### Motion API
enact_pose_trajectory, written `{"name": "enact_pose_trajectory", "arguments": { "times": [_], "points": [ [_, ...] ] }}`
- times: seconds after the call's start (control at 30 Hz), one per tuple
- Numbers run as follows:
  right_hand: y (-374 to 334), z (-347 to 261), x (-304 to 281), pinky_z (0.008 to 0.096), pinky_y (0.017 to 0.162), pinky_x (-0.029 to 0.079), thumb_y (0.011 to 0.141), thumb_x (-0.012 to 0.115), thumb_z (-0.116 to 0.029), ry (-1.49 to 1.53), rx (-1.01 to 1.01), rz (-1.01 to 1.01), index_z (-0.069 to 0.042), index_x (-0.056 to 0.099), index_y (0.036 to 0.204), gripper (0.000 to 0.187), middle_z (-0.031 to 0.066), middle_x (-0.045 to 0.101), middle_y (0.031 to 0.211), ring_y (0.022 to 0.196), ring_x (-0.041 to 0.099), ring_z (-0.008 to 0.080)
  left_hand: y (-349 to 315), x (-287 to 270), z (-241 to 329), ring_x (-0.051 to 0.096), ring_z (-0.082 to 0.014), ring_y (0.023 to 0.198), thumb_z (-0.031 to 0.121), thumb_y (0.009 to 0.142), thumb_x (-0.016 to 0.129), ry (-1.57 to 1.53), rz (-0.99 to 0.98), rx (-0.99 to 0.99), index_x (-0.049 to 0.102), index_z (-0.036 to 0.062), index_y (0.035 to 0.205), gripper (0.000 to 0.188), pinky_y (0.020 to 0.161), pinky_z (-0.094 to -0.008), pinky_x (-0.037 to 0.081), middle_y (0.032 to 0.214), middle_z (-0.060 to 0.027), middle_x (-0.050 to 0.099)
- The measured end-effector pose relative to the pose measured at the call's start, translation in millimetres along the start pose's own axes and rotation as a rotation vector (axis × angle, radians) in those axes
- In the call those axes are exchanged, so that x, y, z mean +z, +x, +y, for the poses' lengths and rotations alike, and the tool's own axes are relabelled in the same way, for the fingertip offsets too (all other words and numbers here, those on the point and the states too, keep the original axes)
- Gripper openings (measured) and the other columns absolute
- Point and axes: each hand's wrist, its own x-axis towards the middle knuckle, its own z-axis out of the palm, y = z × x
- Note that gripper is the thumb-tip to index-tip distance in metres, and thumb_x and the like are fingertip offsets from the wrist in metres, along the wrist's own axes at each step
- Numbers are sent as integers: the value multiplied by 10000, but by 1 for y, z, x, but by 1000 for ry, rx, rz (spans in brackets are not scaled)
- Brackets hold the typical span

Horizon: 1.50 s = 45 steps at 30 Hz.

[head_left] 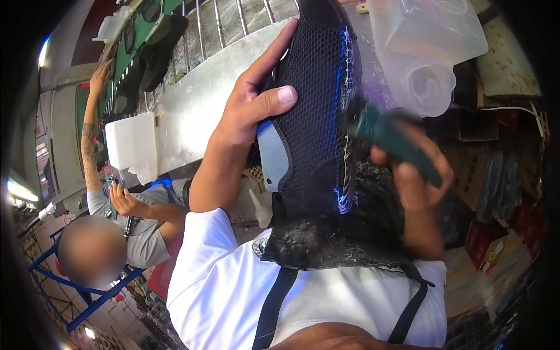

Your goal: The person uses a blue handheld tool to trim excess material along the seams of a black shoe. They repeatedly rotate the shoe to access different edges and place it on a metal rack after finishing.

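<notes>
Workshop clutter surrounds a shiny metal desk (192, 105). Left hand (251, 105) grips the black mesh shoe upper (315, 111) upright (steadied at chest height), while right hand (417, 169) clasps a blurred green-handled tool (396, 143) against its stitched edge.

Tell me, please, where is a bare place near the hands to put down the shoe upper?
Bare metal sheet lies between the white tub and the left hand holding the black mesh shoe upper. The right side is crowded: clear plastic containers above the right hand with its green tool.
</notes>
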Motion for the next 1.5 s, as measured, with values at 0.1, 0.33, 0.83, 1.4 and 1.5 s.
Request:
{"name": "enact_pose_trajectory", "arguments": {
  "times": [0.1, 0.33, 0.83, 1.4, 1.5],
  "points": [
    [13, -28, -29, 351, 742, 597, 901, 672, -131, -97, -19, -436, 147, 568, 1167, 399, 273, 671, 1040, 872, 711, 283, -4, -4, 1, 456, -262, 1323, 208, 749, 664, -20, -2, 0, 283, -9, 1503, 872, 1126, -326, 280, 1450, -193, 435],
    [55, -24, -33, 361, 698, 588, 856, 693, -27, -307, -223, -242, 97, 594, 1126, 314, 223, 685, 937, 783, 694, 261, 0, -3, 12, 446, -262, 1328, 254, 713, 707, 96, -76, -10, 297, -30, 1491, 924, 1129, -329, 269, 1447, -205, 434],
    [52, -42, -20, 314, 682, 558, 806, 670, 41, -461, -292, -209, 60, 617, 917, 125, 233, 684, 926, 807, 690, 230, -4, 4, 25, 425, -258, 1347, 230, 683, 746, 135, -75, -11, 302, -53, 1480, 956, 1137, -324, 243, 1455, -200, 427],
    [63, -38, -12, 352, 753, 558, 876, 632, -53, -518, -261, 13, 146, 586, 1129, 325, 241, 642, 1044, 793, 665, 236, -5, 5, 30, 429, -253, 1341, 240, 676, 790, 94, -75, -13, 292, -64, 1478, 992, 1129, -320, 260, 1460, -205, 417],
    [62, -38, -19, 362, 763, 555, 871, 635, -49, -477, -321, -122, 142, 582, 1135, 331, 245, 640, 1047, 789, 663, 249, -5, 8, 31, 435, -252, 1336, 232, 676, 786, 82, -80, -34, 291, -66, 1477, 988, 1127, -321, 266, 1457, -205, 421]
  ]
}}
